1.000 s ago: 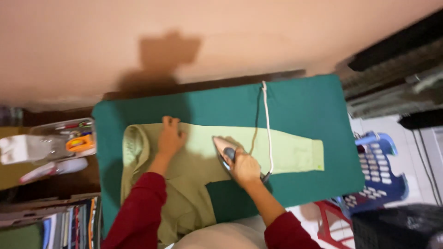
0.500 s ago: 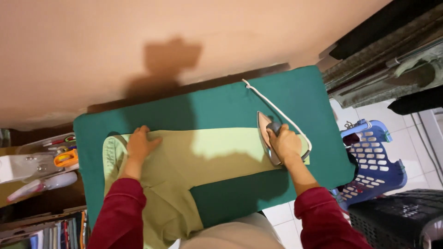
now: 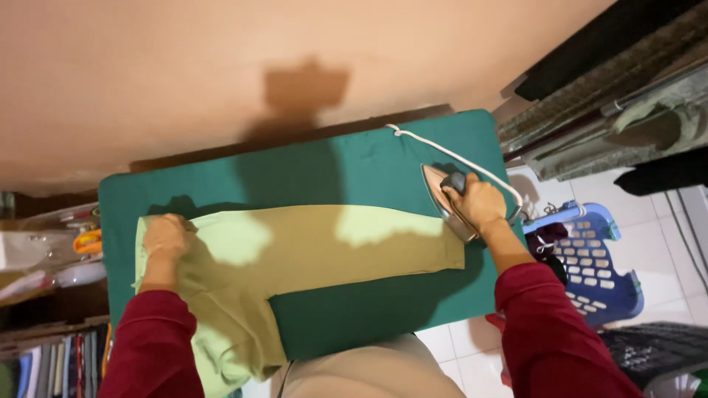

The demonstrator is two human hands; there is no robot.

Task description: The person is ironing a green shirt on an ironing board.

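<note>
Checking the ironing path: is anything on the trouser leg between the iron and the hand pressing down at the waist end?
Nothing visible. The leg lies bare from the iron in the right hand to the left hand. The cord trails off behind the iron.

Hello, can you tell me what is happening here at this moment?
A person in red sleeves is ironing a light green garment on a green ironing board. The right hand grips the iron at the garment's right end. The left hand presses flat on the garment's left end. A blue basket stands on the floor.
</note>
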